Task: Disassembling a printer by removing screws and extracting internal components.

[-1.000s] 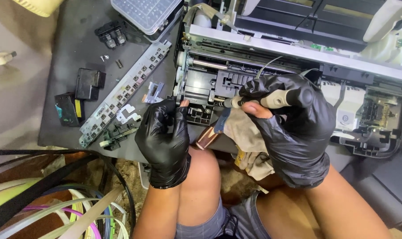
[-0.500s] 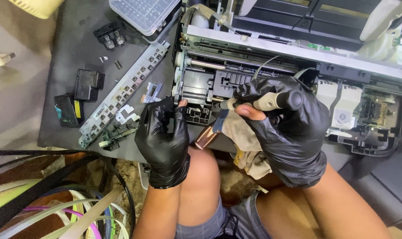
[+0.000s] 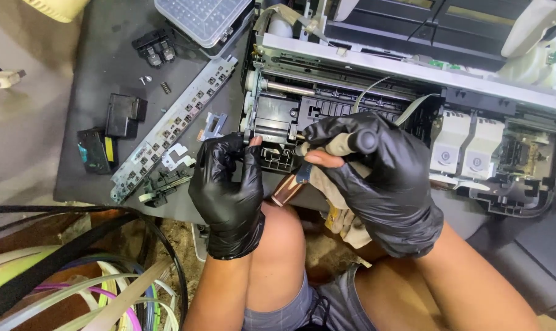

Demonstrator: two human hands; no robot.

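Note:
An opened printer [image 3: 412, 67] lies across the dark work surface, its black inner mechanism exposed. My left hand [image 3: 229, 187], in a black glove, pinches the front left corner of the black mechanism block [image 3: 275, 116]. In a black glove too, my right hand [image 3: 376, 178] is closed around a screwdriver [image 3: 342, 144] with a beige and black handle. The tip of the tool is at the mechanism, right beside my left fingertips. A beige cloth [image 3: 345, 211] hangs below my right hand.
A long grey slotted metal strip [image 3: 173, 125] lies left of the printer. Near it are black ink cartridges [image 3: 106, 132], small screws [image 3: 146, 79] and a clear plastic parts box [image 3: 204, 18]. White ink tanks [image 3: 465, 150] sit in the printer's right part. Coloured cables [image 3: 75, 288] lie at lower left.
Both hands have stayed at the mechanism; my right hand with the screwdriver has shifted slightly left toward my left fingertips.

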